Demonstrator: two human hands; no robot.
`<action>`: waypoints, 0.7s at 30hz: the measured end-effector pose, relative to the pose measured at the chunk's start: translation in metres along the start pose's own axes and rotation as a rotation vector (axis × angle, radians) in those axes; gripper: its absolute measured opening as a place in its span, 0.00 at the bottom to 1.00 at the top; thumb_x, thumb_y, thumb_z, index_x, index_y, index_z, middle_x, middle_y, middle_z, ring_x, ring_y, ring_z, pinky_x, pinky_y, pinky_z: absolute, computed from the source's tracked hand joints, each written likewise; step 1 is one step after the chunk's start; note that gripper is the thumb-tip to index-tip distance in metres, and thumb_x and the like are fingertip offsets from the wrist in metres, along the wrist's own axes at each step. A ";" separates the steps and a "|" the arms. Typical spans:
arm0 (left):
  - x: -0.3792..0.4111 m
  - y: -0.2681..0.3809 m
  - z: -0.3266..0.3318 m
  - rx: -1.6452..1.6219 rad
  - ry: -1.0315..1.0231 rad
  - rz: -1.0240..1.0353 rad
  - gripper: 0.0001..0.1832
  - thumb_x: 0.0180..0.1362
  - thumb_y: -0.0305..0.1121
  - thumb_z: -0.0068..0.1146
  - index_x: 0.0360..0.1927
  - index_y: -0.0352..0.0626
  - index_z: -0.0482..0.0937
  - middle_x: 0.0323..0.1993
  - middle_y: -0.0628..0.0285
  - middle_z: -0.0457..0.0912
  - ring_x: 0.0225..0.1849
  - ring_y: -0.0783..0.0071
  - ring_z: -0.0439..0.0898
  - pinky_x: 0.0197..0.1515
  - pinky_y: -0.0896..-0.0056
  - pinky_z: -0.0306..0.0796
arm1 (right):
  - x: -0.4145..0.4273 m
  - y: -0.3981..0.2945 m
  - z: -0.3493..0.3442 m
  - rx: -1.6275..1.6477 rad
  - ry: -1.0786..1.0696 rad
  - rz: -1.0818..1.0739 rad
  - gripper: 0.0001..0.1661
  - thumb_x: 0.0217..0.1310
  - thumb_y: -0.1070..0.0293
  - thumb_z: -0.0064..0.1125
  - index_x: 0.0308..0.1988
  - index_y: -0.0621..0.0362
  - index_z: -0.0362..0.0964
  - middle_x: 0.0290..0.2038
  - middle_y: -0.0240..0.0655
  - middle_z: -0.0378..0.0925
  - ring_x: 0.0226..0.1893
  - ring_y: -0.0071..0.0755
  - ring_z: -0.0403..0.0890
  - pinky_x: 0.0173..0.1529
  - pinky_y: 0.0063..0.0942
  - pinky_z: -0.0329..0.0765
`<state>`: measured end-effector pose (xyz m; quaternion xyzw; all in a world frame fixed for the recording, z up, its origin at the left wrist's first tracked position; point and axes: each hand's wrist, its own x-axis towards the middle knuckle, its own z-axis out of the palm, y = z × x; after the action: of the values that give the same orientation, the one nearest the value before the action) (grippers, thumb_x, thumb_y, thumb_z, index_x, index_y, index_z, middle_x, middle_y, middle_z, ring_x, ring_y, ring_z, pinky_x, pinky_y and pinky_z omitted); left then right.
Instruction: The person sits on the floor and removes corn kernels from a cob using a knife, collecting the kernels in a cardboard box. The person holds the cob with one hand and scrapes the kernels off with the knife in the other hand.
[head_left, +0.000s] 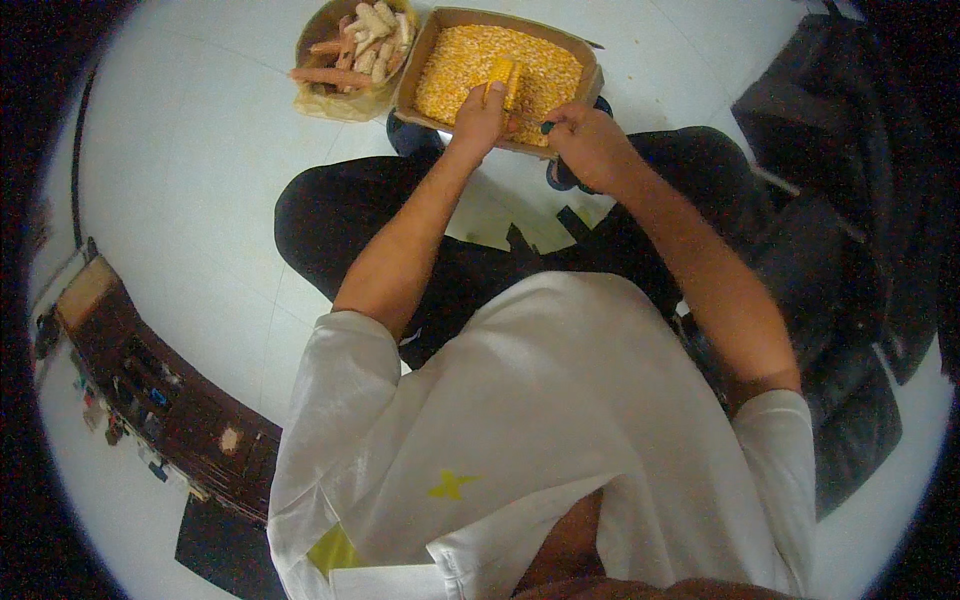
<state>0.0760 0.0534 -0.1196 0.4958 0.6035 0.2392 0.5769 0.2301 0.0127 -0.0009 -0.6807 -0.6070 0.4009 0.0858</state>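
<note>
Between my knees, a shallow cardboard box (592, 79) is spread with loose yellow corn kernels (465, 56). My left hand (480, 124) grips an ear of corn (507, 73) with yellow kernels on it, held over the near half of the box. At the box's near right corner, my right hand (592, 146) is closed around a small tool with a dark end (548, 127). The tool points toward the corn. Its working part is too blurred to make out, and I cannot tell whether it touches the ear.
A bag-lined container (341, 105) left of the box holds several bare corn cobs (375, 34), pale and reddish. Black leather-like seating (825, 262) stands at my right. A dark wooden cabinet (202, 405) with small items curves along the lower left. The floor (202, 150) is pale tile.
</note>
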 end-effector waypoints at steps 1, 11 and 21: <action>0.004 -0.010 0.001 0.043 0.032 0.007 0.28 0.65 0.52 0.39 0.49 0.32 0.71 0.37 0.46 0.78 0.36 0.58 0.80 0.34 0.63 0.74 | -0.002 -0.005 0.003 0.066 0.009 0.131 0.16 0.53 0.63 0.51 0.35 0.63 0.76 0.34 0.51 0.78 0.38 0.53 0.80 0.45 0.42 0.77; 0.011 -0.022 0.004 -0.144 0.105 -0.060 0.25 0.65 0.50 0.40 0.44 0.34 0.71 0.31 0.52 0.77 0.25 0.67 0.78 0.26 0.66 0.73 | -0.013 -0.021 0.024 0.015 0.114 0.115 0.19 0.55 0.64 0.51 0.46 0.62 0.73 0.39 0.53 0.78 0.40 0.55 0.80 0.47 0.42 0.75; -0.002 -0.010 0.001 -0.349 0.115 -0.108 0.22 0.67 0.49 0.37 0.39 0.36 0.69 0.23 0.56 0.74 0.19 0.70 0.75 0.20 0.70 0.71 | -0.023 -0.016 0.056 -0.045 0.244 0.028 0.21 0.55 0.64 0.52 0.49 0.58 0.71 0.35 0.54 0.78 0.37 0.57 0.80 0.44 0.46 0.76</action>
<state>0.0736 0.0469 -0.1276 0.3407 0.6105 0.3369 0.6306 0.1833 -0.0248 -0.0179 -0.7346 -0.5913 0.3026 0.1384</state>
